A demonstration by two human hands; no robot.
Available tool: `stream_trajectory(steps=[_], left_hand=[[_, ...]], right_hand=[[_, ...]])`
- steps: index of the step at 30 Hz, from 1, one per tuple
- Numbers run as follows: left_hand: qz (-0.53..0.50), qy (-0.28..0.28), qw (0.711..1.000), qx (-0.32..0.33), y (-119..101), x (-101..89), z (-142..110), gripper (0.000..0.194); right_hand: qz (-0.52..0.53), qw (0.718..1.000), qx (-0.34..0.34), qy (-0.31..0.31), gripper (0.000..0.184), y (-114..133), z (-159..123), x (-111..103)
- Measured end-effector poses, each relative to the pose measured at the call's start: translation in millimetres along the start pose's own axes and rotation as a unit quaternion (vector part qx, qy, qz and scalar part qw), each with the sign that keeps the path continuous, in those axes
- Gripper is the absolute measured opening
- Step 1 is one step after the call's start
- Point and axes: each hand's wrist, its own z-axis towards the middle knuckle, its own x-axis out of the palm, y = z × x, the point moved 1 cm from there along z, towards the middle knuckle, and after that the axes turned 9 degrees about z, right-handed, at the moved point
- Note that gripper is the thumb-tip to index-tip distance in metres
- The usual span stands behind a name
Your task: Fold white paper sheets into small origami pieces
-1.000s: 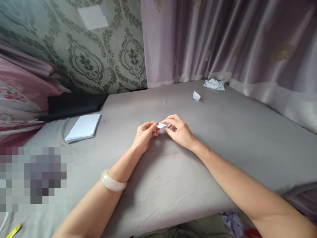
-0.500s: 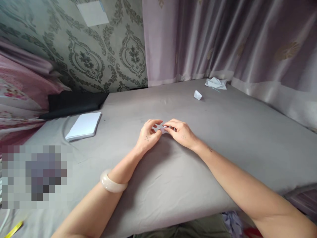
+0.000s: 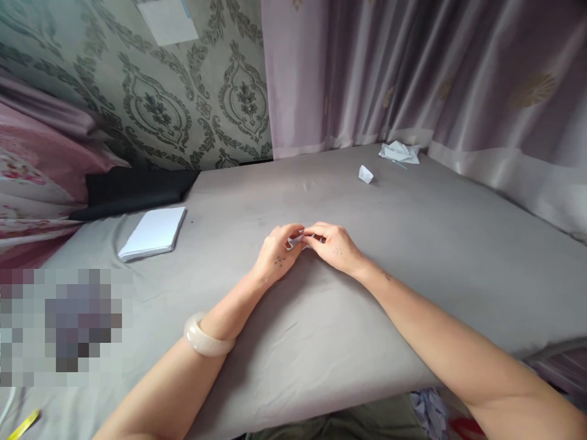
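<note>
My left hand (image 3: 277, 256) and my right hand (image 3: 334, 247) meet at the middle of a grey sheet (image 3: 413, 256). Both pinch a small folded piece of white paper (image 3: 296, 240) between their fingertips, low over the sheet. Most of the paper is hidden by the fingers. A pale bangle (image 3: 204, 338) sits on my left wrist.
A stack of white paper (image 3: 153, 233) lies at the left on the sheet. A small folded paper piece (image 3: 365, 174) and crumpled paper (image 3: 398, 151) lie at the far right by the curtain (image 3: 413, 73). A black cushion (image 3: 132, 189) lies against the patterned wall.
Both hands have closed in over the small paper and lowered it toward the sheet; less of it shows now. The view shifted slightly.
</note>
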Motion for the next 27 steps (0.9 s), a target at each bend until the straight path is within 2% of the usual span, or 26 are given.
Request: stream_trajectory(steps=[12,21,27], left_hand=[[-0.038,-0.018,0.999,-0.025,-10,1.5,-1,0.024],[-0.045,-0.002,0.995,-0.086,-14,-1.8,-5,0.027],[-0.018,-0.003,0.997,-0.08,-14,-5.4,-9,0.026]], right_hand=[[-0.04,0.999,0.009,-0.035,0.019,1,-2,7],[-0.036,0.999,0.015,-0.035,0.016,3,-2,4],[-0.027,0.999,0.029,-0.026,0.016,2,-2,3]])
